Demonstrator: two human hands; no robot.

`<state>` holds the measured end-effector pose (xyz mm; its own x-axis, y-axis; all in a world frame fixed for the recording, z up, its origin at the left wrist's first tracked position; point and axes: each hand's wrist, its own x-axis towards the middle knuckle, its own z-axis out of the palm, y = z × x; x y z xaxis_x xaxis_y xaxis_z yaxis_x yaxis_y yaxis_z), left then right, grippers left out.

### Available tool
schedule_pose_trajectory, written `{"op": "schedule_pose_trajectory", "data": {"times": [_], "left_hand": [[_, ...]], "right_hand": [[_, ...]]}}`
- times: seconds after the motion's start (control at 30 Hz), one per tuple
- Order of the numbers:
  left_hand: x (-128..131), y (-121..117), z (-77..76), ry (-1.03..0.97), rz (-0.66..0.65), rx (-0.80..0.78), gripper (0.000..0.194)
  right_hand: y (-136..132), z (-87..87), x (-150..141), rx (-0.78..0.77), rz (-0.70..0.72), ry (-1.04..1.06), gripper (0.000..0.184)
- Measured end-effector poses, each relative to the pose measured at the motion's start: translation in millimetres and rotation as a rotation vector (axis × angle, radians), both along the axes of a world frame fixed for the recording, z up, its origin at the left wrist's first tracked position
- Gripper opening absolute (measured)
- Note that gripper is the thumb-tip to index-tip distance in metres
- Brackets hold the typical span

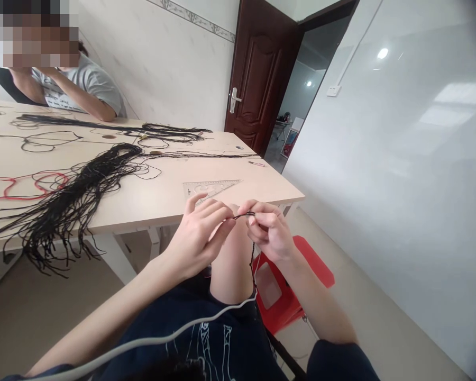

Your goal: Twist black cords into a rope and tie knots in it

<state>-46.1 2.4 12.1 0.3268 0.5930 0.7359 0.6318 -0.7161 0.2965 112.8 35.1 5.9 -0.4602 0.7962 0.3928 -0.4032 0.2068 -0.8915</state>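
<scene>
While both forearms are angling up over the bare knee [232, 259], the left hand [200, 235] and right hand [267, 230] are pinching a short black cord [244, 215] between their fingertips, just off the table's [257, 182] near edge, a strand [253, 259] hanging beside the knee. A clear set square [210, 187] is lying near that edge, and a loose bundle of black cords [71, 201] is spreading across the table's left end.

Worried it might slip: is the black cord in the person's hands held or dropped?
Held: the black cord is pinched in the right hand's fingers, and a length of it hangs down below the hand.
</scene>
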Motion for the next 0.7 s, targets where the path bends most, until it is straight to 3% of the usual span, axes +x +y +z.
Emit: {"op": "schedule_pose_trajectory", "data": {"times": [0.07, 0.13, 0.27, 0.33, 0.4, 0.5, 0.7], "left_hand": [[-6, -4, 6.8, -0.165, -0.085, -0.093, 0.025], [-11, -9, 13.4, -0.246, -0.038, -0.05, 0.025], [-9, -22, 18.9, 0.039, 0.287, 0.39, 0.017], [-6, -26, 19.7, 0.198, 0.311, 0.548, 0.021], [-6, -27, 20.8, 0.301, 0.232, 0.476, 0.016], [-8, -25, 22.3, 0.338, 0.111, 0.239, 0.017], [-15, -17, 26.6, 0.468, 0.082, 0.219, 0.026]], "right_hand": [[1, -0.1, 1, 0.03, -0.051, -0.011, 0.015], [1, 0.6, 4, 0.109, -0.099, -0.071, 0.015], [-3, 3.3, 7, 0.266, -0.171, -0.229, 0.012], [-5, 5.2, 7, 0.316, -0.188, -0.301, 0.013], [-8, 7.4, 6, 0.377, -0.199, -0.361, 0.013], [-11, 10.4, 6, 0.465, -0.218, -0.412, 0.012], [-9, 11.7, 9, 0.495, -0.213, -0.5, 0.01]]}}
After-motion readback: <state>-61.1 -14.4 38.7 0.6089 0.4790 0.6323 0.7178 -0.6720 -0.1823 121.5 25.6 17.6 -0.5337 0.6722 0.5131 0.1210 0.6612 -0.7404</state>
